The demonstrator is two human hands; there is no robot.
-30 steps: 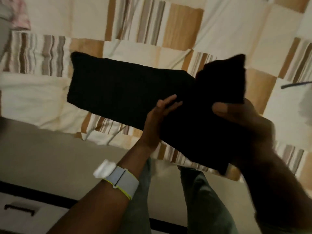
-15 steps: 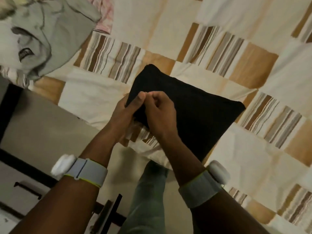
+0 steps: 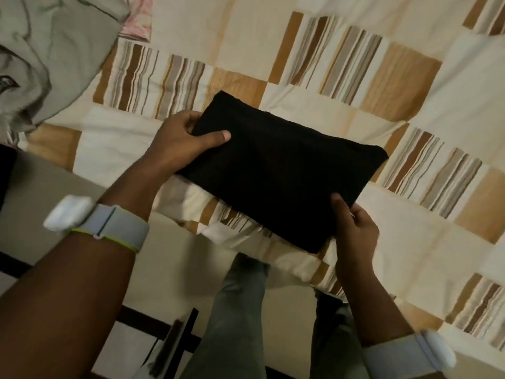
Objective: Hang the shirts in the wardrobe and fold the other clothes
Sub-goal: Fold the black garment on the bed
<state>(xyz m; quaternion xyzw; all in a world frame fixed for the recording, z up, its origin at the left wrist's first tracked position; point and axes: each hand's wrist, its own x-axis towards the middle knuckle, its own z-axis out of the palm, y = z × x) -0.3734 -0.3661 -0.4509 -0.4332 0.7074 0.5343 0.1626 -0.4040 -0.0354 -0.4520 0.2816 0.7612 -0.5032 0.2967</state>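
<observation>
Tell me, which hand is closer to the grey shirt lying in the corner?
Left. The left hand grips the black folded cloth at its end nearer the grey shirt. The right hand pinches the opposite corner, farther away.

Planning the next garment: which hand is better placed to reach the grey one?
Left. The left hand grips the folded black garment's end nearest the grey garment; the right hand holds the opposite corner.
</observation>
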